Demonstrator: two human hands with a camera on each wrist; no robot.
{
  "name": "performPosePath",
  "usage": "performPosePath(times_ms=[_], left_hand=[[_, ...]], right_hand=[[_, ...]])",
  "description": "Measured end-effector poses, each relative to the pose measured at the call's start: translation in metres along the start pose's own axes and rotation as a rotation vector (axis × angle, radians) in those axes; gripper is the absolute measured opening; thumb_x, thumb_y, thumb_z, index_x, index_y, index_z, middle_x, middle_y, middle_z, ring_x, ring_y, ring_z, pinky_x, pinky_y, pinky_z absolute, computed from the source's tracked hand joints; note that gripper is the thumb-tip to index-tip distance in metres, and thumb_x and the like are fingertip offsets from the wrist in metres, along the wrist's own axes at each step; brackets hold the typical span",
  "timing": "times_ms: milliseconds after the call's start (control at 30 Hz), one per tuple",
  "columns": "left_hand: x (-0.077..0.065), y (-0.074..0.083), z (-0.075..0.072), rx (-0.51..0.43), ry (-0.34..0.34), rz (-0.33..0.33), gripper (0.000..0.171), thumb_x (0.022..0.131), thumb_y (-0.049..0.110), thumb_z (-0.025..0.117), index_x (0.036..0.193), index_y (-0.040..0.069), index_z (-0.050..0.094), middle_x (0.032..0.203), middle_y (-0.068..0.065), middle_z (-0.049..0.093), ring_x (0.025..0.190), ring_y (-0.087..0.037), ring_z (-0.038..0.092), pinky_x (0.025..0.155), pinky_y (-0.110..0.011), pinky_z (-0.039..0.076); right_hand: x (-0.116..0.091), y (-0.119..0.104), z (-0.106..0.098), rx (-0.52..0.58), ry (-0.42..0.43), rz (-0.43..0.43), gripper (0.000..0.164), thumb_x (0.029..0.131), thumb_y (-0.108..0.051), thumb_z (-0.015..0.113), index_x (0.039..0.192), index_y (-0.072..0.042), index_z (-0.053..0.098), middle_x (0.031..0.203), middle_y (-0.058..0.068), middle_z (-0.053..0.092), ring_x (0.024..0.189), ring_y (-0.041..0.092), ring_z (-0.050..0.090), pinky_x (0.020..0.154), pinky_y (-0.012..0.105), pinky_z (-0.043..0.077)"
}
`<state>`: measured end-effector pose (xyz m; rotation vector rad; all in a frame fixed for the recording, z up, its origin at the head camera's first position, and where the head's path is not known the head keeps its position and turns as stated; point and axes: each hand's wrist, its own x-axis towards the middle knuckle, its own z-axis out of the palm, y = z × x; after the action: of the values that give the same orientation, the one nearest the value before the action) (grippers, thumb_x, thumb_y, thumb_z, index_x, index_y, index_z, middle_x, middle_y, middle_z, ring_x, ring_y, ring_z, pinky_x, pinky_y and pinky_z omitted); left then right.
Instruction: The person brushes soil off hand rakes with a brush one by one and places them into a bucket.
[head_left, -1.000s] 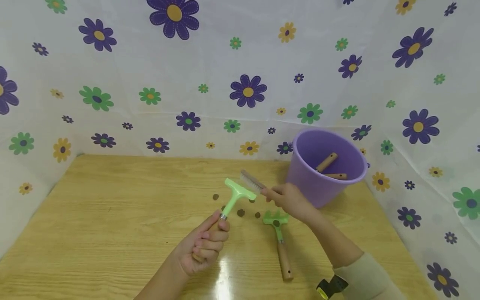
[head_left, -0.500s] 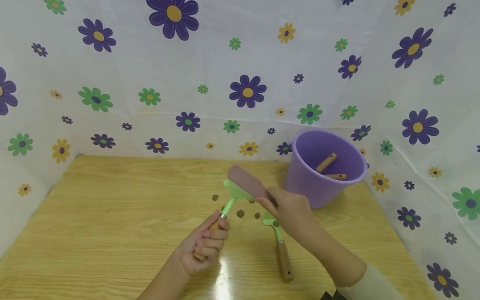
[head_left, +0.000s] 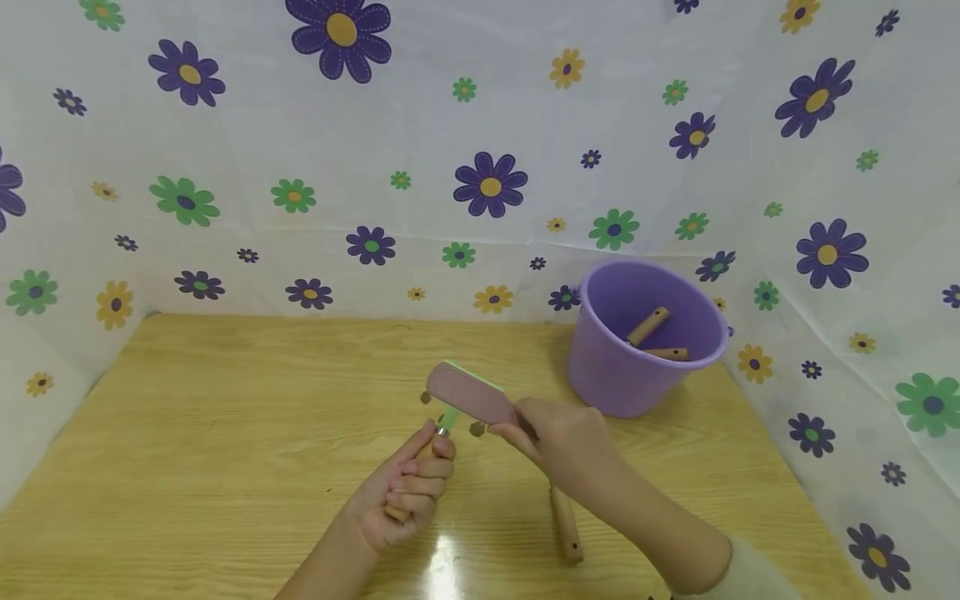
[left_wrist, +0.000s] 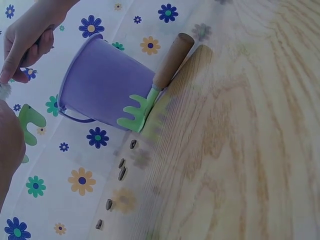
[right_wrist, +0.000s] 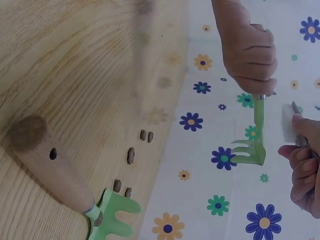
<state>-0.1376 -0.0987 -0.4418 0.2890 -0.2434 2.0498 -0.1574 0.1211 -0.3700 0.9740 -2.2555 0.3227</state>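
Note:
My left hand (head_left: 408, 492) grips the wooden handle of a small green hand rake (right_wrist: 259, 125), its pronged head raised above the table. My right hand (head_left: 566, 437) holds a brush (head_left: 472, 396) by its handle. From the head view, the brush's flat brownish back covers most of the rake head; pale bristles show in the right wrist view. A second green hand rake (left_wrist: 142, 112) with a wooden handle lies on the table, its head hidden by my right arm in the head view. Several small brown lumps (left_wrist: 122, 172) lie beside it.
A purple bucket (head_left: 622, 379) stands at the back right of the wooden table (head_left: 225, 450), with two wooden-handled tools (head_left: 648, 325) poking up inside. A white flower-patterned cloth (head_left: 420, 125) hangs behind and at the sides.
The brush in my right hand has turned its flat back upward and moved left and down over the rake head. My left hand keeps its grip on the rake with little movement.

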Motion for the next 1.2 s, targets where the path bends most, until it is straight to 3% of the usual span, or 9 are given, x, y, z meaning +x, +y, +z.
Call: performPosePath(times_ms=[200, 533, 900, 1200], left_hand=[[0.0, -0.001, 0.002, 0.0, -0.009, 0.008, 0.049, 0.102, 0.041, 0.029, 0.101, 0.002, 0.059, 0.066, 0.01, 0.028, 0.051, 0.001, 0.029, 0.043, -0.006, 0.03], [0.001, 0.0, 0.001, -0.012, -0.014, -0.007, 0.049, 0.101, 0.043, 0.032, 0.102, 0.002, 0.059, 0.067, 0.01, 0.029, 0.052, 0.001, 0.029, 0.043, -0.006, 0.028], [0.003, -0.001, -0.002, -0.04, 0.001, -0.014, 0.047, 0.102, 0.041, 0.033, 0.101, 0.002, 0.058, 0.066, 0.011, 0.028, 0.051, 0.001, 0.028, 0.043, -0.005, 0.029], [0.002, -0.001, -0.002, 0.002, 0.014, -0.017, 0.048, 0.102, 0.042, 0.032, 0.1, 0.002, 0.059, 0.066, 0.01, 0.029, 0.051, 0.001, 0.029, 0.042, -0.005, 0.029]], right_hand=[[0.0, -0.005, 0.002, -0.007, -0.059, -0.018, 0.058, 0.098, -0.054, 0.024, 0.06, -0.016, 0.046, 0.05, -0.011, 0.036, 0.045, -0.003, 0.023, 0.039, 0.008, 0.012], [0.0, -0.004, 0.01, -0.011, -0.16, 0.04, 0.06, 0.096, -0.058, 0.023, 0.061, -0.015, 0.047, 0.049, -0.01, 0.038, 0.043, -0.001, 0.024, 0.037, 0.011, 0.013], [-0.006, -0.001, 0.016, -0.133, -0.09, -0.022, 0.062, 0.098, -0.055, 0.017, 0.061, -0.015, 0.047, 0.048, -0.01, 0.04, 0.041, 0.0, 0.024, 0.036, 0.013, 0.011], [-0.005, 0.007, 0.016, -0.194, -0.061, -0.041, 0.061, 0.1, -0.051, 0.018, 0.063, -0.013, 0.048, 0.048, -0.008, 0.041, 0.04, 0.002, 0.025, 0.034, 0.013, 0.013]])
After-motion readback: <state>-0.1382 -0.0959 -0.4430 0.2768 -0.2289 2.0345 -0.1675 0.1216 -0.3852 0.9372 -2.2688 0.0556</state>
